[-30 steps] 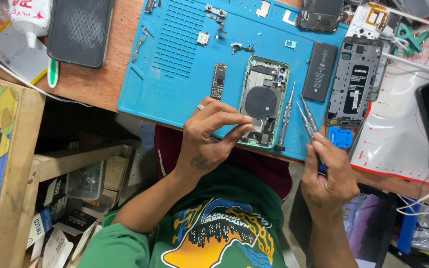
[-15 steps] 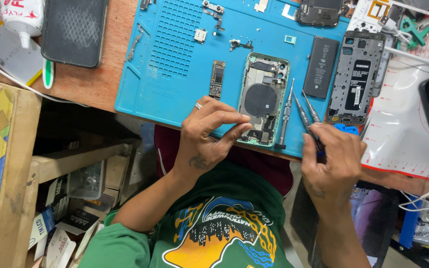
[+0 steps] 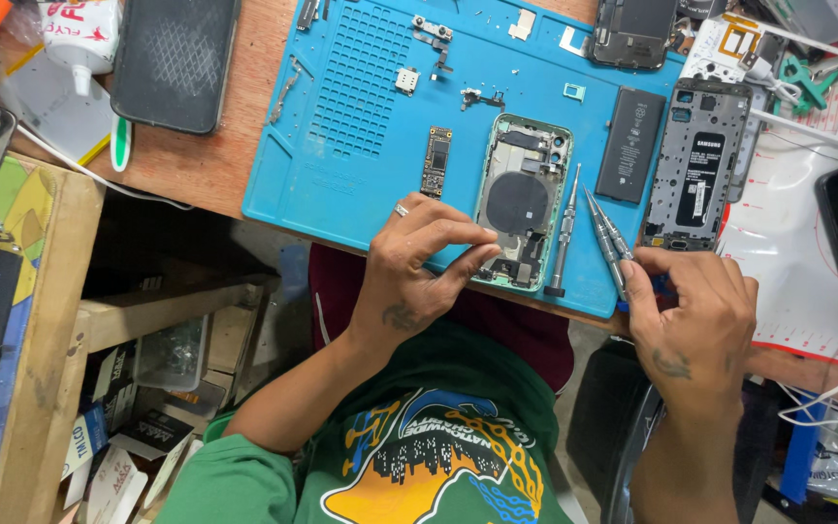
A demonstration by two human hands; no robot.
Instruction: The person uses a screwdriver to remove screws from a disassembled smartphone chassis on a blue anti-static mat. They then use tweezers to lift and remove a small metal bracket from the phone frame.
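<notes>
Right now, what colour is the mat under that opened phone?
Bright blue. The mat shows best in the head view, under the opened phone.

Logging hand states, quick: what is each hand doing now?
Left hand: fingertips pinched on the opened phone.
Right hand: closed on a screwdriver.

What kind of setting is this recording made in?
Most likely a phone repair bench. A blue repair mat holds an opened phone housing, a loose battery and small parts. The left hand steadies the housing; the right hand grips precision screwdrivers.
</notes>
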